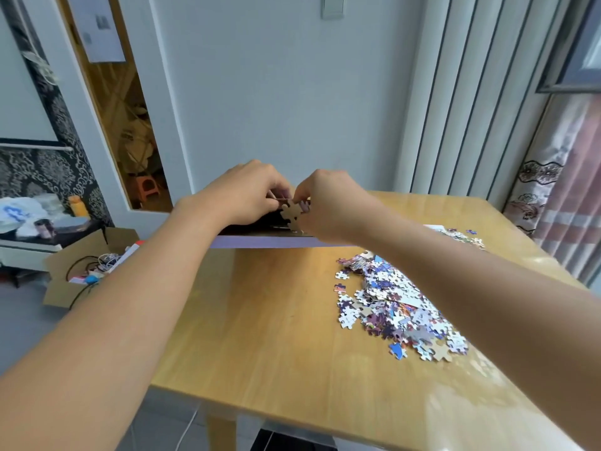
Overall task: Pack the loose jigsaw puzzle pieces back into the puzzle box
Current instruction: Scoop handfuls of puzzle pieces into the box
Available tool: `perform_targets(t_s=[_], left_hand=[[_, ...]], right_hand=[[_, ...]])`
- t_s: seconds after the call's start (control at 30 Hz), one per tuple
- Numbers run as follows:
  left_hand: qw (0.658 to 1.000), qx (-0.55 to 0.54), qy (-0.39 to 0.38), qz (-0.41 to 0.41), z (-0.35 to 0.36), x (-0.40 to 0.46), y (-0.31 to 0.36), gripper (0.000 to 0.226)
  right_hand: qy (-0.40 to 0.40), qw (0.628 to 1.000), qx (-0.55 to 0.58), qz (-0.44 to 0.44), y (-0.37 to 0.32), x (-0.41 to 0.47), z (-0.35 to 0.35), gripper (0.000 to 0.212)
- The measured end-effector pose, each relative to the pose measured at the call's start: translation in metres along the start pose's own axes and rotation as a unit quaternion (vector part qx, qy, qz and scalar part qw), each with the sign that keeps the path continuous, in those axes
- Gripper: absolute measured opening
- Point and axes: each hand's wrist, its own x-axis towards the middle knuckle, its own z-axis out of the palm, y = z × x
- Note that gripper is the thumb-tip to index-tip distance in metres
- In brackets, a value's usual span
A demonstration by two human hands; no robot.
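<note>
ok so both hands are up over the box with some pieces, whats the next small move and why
Probably let go, so the pieces drop in. Both the left hand and the right hand are over the open puzzle box, and the held pieces hang above its dark inside. Then back to the loose pile on the table, which is still large.

The worktop (pixel 276 320) is honey-yellow wood with a glossy sheen. The puzzle box (pixel 270 241) shows a pale lilac side wall and a dark interior. The loose puzzle pieces (pixel 396 307) are mixed white, blue, purple and pink, with a few turned tan cardboard side up. The piece (pixel 291 211) at the hands shows its plain tan back. The wall (pixel 292 92) is pale grey-blue. The wallpaper (pixel 42 170) is black with a white floral pattern. The curtain (pixel 566 190) is pink-mauve with a dark lace-like motif. The stool (pixel 148 185) is orange.
</note>
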Motion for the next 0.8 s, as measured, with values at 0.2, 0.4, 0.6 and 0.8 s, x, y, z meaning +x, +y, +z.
perform_targets(t_s=[0.2,0.4,0.6,0.8], left_hand=[[1.0,0.004,-0.003,0.002,0.002,-0.008,0.003,0.032],[1.0,-0.007,0.004,-0.003,0.005,-0.012,0.005,0.029],[1.0,0.005,0.0,-0.002,0.008,-0.012,0.013,0.028],[1.0,0.008,0.014,-0.009,0.01,-0.007,0.012,0.029]], right_hand=[[0.01,1.0,-0.006,-0.02,-0.002,-0.013,0.021,0.033],[-0.04,0.998,0.039,-0.042,0.012,-0.02,0.02,0.048],[-0.05,0.99,0.019,-0.133,0.026,-0.023,0.022,0.051],[-0.057,0.981,-0.011,-0.184,0.043,-0.012,0.012,0.051]])
